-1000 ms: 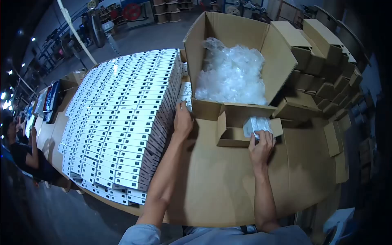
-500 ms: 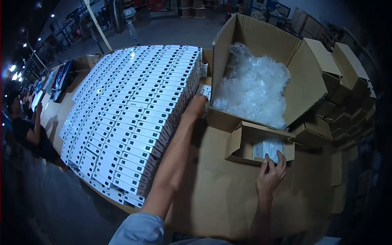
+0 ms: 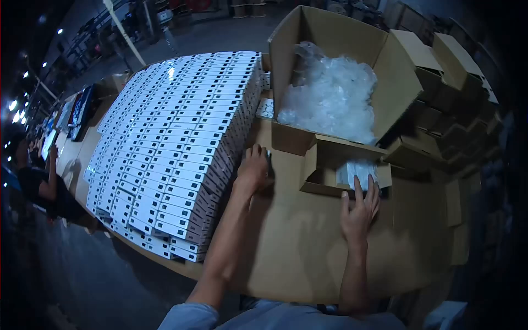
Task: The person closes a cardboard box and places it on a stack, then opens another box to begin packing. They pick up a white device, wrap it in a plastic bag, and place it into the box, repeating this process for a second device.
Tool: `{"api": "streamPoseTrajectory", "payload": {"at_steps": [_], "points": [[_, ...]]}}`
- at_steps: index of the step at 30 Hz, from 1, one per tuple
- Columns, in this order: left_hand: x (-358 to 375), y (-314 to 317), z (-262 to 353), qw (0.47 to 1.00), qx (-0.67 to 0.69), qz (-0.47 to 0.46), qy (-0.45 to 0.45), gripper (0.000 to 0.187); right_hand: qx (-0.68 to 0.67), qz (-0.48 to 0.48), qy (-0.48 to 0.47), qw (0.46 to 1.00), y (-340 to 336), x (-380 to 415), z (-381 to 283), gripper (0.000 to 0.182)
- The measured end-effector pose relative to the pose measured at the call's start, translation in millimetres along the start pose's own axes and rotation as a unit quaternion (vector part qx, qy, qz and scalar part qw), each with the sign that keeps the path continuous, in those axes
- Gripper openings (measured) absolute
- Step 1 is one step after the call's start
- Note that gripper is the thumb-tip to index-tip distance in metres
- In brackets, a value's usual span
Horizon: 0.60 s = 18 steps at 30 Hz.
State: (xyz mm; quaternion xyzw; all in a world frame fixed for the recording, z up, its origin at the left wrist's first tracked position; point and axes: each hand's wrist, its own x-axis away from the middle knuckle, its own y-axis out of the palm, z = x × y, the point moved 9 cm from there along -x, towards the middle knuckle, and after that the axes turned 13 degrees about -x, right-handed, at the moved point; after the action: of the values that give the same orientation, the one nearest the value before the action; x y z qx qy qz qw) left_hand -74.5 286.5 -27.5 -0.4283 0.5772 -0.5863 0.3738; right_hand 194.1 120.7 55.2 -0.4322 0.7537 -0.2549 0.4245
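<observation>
My left hand is over the cardboard surface, beside the right face of a large stack of white boxes. Its fingers curl around something mostly hidden; only a thin pale edge shows at their right side. My right hand has its fingers stretched out and the thumb apart. Its fingertips touch the near side of a clear-plastic-wrapped white box, which lies in the right part of an open small carton. The left part of that carton's inside is visible and dark.
Behind the carton stands a large open cardboard box filled with clear plastic bags. More brown cartons are piled at right. A lone white box lies behind my left hand. Another person works at far left.
My left hand has drawn back from beside the large box toward me, its fingers curled. My right hand stays at the wrapped box, its fingers now straighter. The view has shifted slightly.
</observation>
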Motion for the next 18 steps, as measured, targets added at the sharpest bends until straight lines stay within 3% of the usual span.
{"api": "streamPoseTrajectory", "payload": {"at_steps": [1, 3, 5, 7, 8, 10, 11, 13, 14, 17, 18], "points": [[7, -2, 0, 1.000, 0.010, 0.017, -0.004, 0.088, -0.011, 0.015, 0.001, 1.000, -6, 3, -6, 0.056], [21, -7, 0, 0.996, 0.057, 0.068, -0.015, 0.071, -0.096, 0.035, -0.010, 0.995, -17, 16, -19, 0.057], [38, -5, 4, 0.989, -0.047, 0.138, 0.014, 0.087, -0.137, 0.036, -0.039, 0.989, -25, 28, -34, 0.057], [74, -31, 19, 0.990, 0.023, 0.137, -0.013, 0.091, -0.258, 0.010, -0.064, 0.964, -28, 37, -49, 0.052], [94, -40, 28, 0.988, 0.069, 0.140, 0.004, 0.095, -0.326, -0.047, -0.006, 0.944, -13, 44, -46, 0.050], [132, -63, 47, 0.957, 0.219, 0.187, 0.045, 0.098, -0.458, -0.162, 0.098, 0.869, 21, 65, -41, 0.047], [144, -56, 56, 0.937, 0.278, 0.205, 0.054, 0.099, -0.527, -0.207, 0.173, 0.806, 41, 80, -31, 0.046], [170, -75, 84, 0.929, 0.270, 0.250, 0.044, 0.100, -0.640, -0.293, 0.311, 0.639, 81, 112, -23, 0.044], [177, -75, 92, 0.923, 0.294, 0.248, 0.032, 0.100, -0.620, -0.346, 0.316, 0.629, 82, 122, -27, 0.044], [198, -75, 116, 0.914, 0.296, 0.276, 0.010, 0.086, -0.747, -0.315, 0.361, 0.460, 65, 136, -41, 0.043], [205, -86, 127, 0.918, 0.259, 0.299, 0.025, 0.082, -0.770, -0.297, 0.355, 0.439, 70, 141, -34, 0.042]]}}
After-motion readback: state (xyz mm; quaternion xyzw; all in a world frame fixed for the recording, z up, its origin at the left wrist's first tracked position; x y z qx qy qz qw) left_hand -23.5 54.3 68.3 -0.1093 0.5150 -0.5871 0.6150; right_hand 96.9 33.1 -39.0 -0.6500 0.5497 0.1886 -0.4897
